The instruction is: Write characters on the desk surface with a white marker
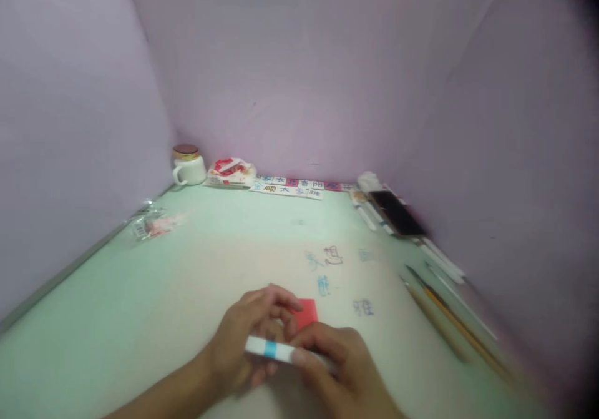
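Observation:
My left hand (250, 338) and my right hand (344, 369) meet low in the middle of the view, over a pale green desk (140, 294). Between them lies a white stick-shaped object with a blue band (274, 349); my right hand's thumb and fingers grip its right end, and my left hand's fingers touch its left part. A small red paper square (307, 313) peeks out just behind the fingers of both hands, and my left fingertips rest on its edge. The picture is blurred, so the exact grip is unclear.
Blue handwriting (327, 269) marks the desk beyond the hands. A white mug (188, 168), a red-white packet (230, 172) and a row of printed cards (290, 187) line the back wall. A plastic wrapper (150, 224) lies left. A phone (397, 213) and pencils (449, 322) lie right.

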Demonstrator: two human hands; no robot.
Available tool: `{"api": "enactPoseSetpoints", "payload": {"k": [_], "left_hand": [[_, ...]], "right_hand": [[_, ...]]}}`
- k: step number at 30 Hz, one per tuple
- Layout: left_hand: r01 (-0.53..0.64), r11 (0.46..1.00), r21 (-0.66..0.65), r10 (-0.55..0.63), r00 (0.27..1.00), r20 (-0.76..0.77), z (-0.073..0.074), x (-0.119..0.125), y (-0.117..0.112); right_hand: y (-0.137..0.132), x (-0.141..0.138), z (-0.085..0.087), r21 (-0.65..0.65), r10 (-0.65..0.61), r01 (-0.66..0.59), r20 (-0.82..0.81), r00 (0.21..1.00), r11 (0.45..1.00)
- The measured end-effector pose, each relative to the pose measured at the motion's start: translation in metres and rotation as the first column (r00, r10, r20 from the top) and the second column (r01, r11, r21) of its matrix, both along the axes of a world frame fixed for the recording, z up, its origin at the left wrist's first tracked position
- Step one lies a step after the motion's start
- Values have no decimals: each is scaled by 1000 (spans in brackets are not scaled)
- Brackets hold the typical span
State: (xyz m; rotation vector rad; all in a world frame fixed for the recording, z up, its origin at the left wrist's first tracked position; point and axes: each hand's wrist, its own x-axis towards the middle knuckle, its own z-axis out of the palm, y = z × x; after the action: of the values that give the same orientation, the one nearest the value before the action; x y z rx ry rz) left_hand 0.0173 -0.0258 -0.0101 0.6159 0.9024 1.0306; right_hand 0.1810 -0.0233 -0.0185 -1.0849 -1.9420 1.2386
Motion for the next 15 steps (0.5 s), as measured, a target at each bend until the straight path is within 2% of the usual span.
{"api": "enactPoseSetpoints", "payload": {"k": [2, 5, 7, 9, 12, 14, 15], "left_hand": [[-57, 997, 58, 62, 994, -85, 1, -4, 2], [-161, 956, 246, 223, 942, -252, 1, -17, 10], [-260, 903, 341, 372, 870, -323, -4, -28, 17], [-304, 864, 401, 470, 772, -428, -11, -36, 23], [-265, 889, 374, 443, 703, -557, -21, -39, 27], [-200, 922, 332, 372, 701, -608, -25, -37, 28], [-172, 932, 320, 344, 701, -625, -27, -36, 27]], "right_hand": [[0, 1, -3, 2, -16, 16, 56, 998, 1000], [3, 1, 2, 5, -64, 64, 93, 994, 998], [9, 2, 10, 13, -90, 90, 45, 995, 996], [18, 7, 17, 39, -129, 129, -18, 992, 991], [41, 26, 21, 121, -256, 255, -7, 967, 959], [63, 48, 19, 211, -368, 340, 107, 924, 916], [76, 60, 18, 266, -437, 377, 220, 872, 887]]}}
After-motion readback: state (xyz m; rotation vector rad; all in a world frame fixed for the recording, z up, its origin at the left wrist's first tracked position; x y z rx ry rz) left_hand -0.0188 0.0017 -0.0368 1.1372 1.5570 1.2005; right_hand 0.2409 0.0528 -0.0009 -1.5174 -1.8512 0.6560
